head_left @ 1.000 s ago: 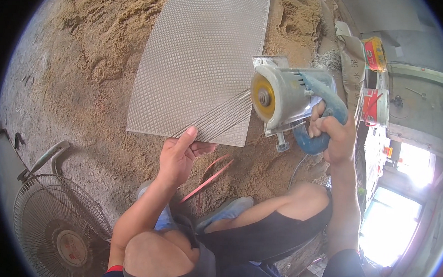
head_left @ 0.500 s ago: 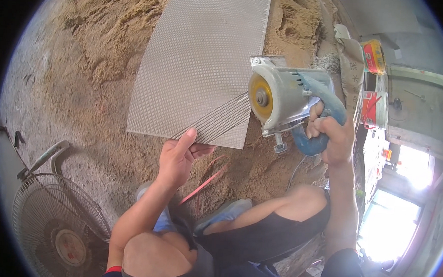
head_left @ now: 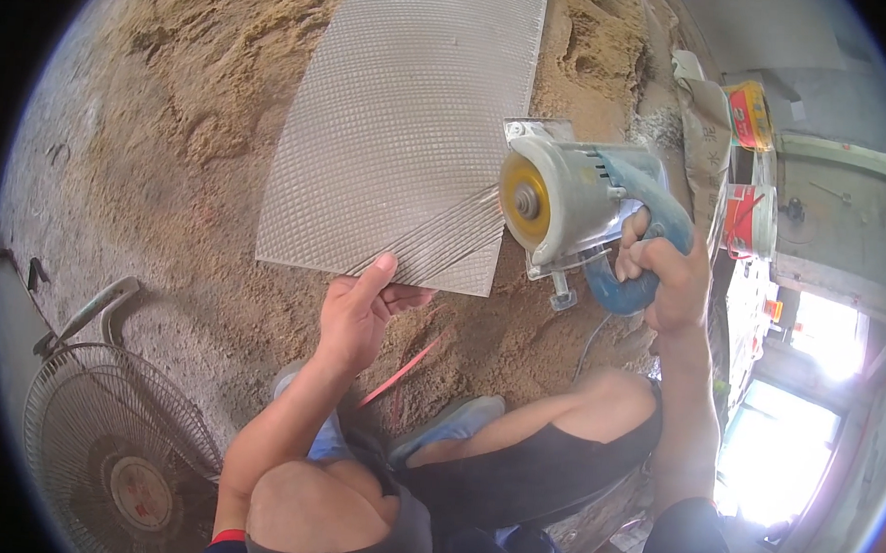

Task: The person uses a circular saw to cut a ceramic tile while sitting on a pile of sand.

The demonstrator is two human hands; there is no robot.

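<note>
A large tile [head_left: 401, 124] lies back side up on the sand, its surface covered in a small raised grid. Several dark parallel grooves run diagonally over its near right corner. My left hand [head_left: 366, 303] is closed on the tile's near edge, thumb on top and fingers underneath. At the tile's right edge, by the far end of the grooves, my right hand [head_left: 669, 273] grips the blue handle of a circular tile cutter [head_left: 577, 198]. The cutter's yellow disc [head_left: 524, 199] faces the tile. Whether the blade touches the tile cannot be made out.
Sand [head_left: 201, 124] covers the ground around the tile. A caged fan [head_left: 118, 460] stands at the lower left. A pink strip [head_left: 398, 374] lies near my feet. On the right are a paper sack [head_left: 706, 130] and two buckets [head_left: 749, 220]; a cord [head_left: 589, 349] trails below the cutter.
The cutter and my right hand have shifted very slightly right and down. The tile's right edge also sits a touch farther right. My left hand keeps its hold.
</note>
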